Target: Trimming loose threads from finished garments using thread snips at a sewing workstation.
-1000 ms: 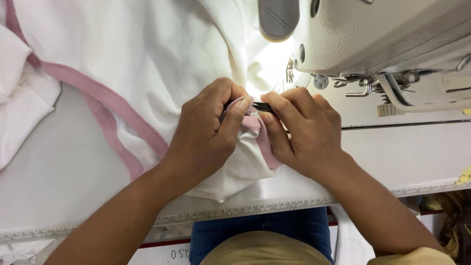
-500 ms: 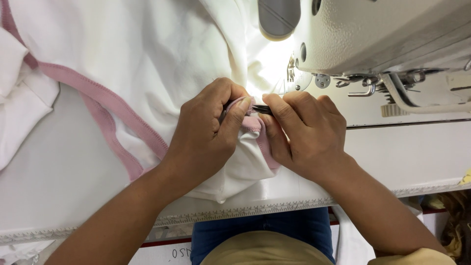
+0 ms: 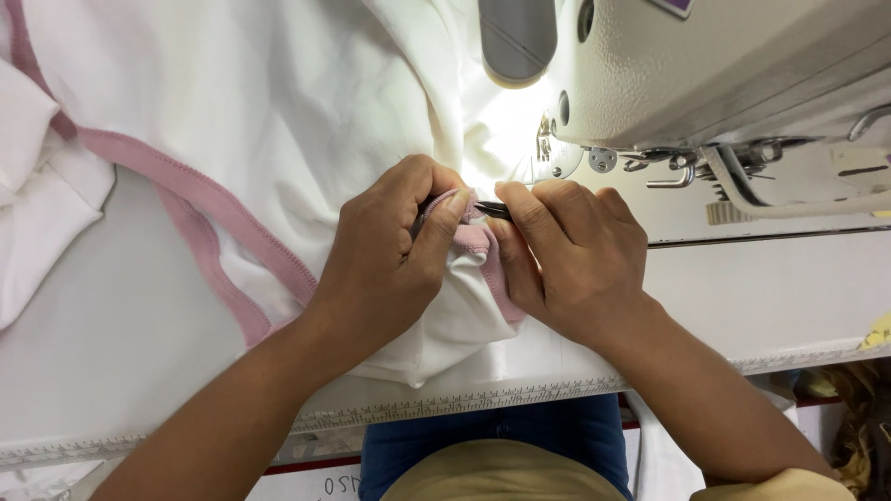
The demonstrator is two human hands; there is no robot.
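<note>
Head view: both hands met over a white garment (image 3: 306,121) on the desk (image 3: 111,371).
Left hand (image 3: 385,264): fingers curled shut, pinching a fold of pink trim (image 3: 469,237) against the thumb.
Right hand (image 3: 571,255): fingers closed around a small dark tool (image 3: 492,210) (only its tip showed), touching the same fold.
Pink trim: just below the sewing machine (image 3: 724,83), between both hands.
Garment: spread left, its pink edging running diagonally.
</note>
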